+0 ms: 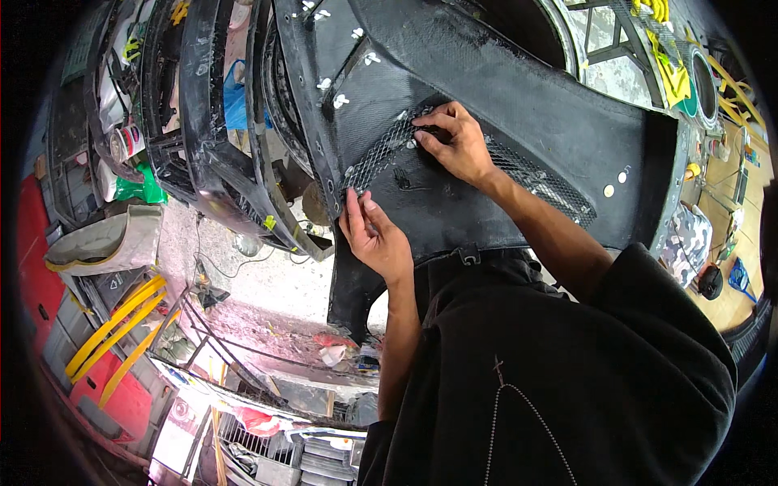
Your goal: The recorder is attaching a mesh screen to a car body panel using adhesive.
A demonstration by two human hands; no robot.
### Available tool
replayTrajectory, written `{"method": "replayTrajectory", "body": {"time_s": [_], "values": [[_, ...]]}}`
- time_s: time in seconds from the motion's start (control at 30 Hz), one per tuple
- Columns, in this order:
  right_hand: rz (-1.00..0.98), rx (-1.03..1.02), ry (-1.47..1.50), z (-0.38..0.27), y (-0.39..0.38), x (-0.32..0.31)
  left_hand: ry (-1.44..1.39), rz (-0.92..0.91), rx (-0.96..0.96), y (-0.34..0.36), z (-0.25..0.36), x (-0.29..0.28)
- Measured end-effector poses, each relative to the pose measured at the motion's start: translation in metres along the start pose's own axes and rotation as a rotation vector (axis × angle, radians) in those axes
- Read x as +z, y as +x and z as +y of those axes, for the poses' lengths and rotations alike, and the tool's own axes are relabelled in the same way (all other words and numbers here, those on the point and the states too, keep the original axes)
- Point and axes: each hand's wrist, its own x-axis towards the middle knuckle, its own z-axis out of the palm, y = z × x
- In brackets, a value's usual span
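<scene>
A large black car body panel (421,73) with a woven-looking surface lies in front of me. Across its middle runs a strip of metal mesh (377,159) with whitish bits along it. The fingertips of my left hand (378,241) pinch the strip's lower left end, near the panel's edge. My right hand (459,147) is closed at the strip's upper right end, thumb and fingers gripping it. Another piece of mesh (545,185) continues under my right forearm, partly hidden. Several small white fasteners (340,101) stand on the panel's upper left part.
Black bumpers (207,105) are stacked at the left. A white tin (127,142), a grey curved part (109,243) and yellow strips (117,324) lie beyond them. Two pale round dots (609,191) mark the panel's right side. A cluttered wooden surface (729,202) is at the far right.
</scene>
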Motion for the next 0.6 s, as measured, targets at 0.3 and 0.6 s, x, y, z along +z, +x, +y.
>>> {"method": "replayTrajectory", "body": {"time_s": [0.3, 0.6], "values": [[-0.015, 0.082, 0.006, -0.004, 0.002, 0.002, 0.076, 0.043, 0.009, 0.006, -0.001, 0.007], [-0.009, 0.025, -0.026, -0.003, 0.000, 0.003, 0.618, 0.026, 0.182, 0.021, 0.005, -0.003]]}}
